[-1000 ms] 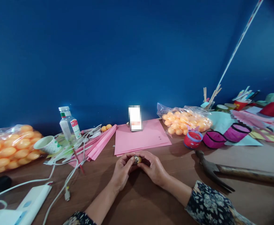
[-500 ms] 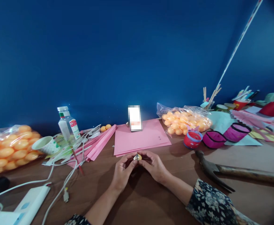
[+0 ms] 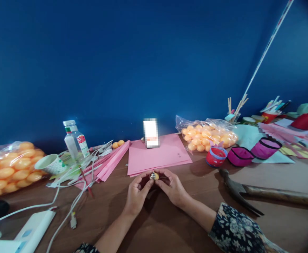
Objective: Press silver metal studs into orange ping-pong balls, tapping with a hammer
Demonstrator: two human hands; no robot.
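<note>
Surface (image 3: 154, 232): brown and smooth; from my remote seat, I judge a dropped rounded part could roll across it.
Hammer (image 3: 275, 194): worn wooden handle, dark curved claw; a wide sweep of my right forearm could knock it.
Pink sheets (image 3: 154, 160): flat, matte, stacked just beyond my fingers; a careless push could skew them.
Left hand (image 3: 136, 196): thumb and fingers closed in a pinch on the silvery side.
Right hand (image 3: 176, 191): pinching the yellowish side; uneven pressure between hands could squirt the part loose.
Small silver-and-yellow piece (image 3: 153, 176): between both sets of fingertips, rounded, shiny, probably slick; one part or two, I can't tell.
</note>
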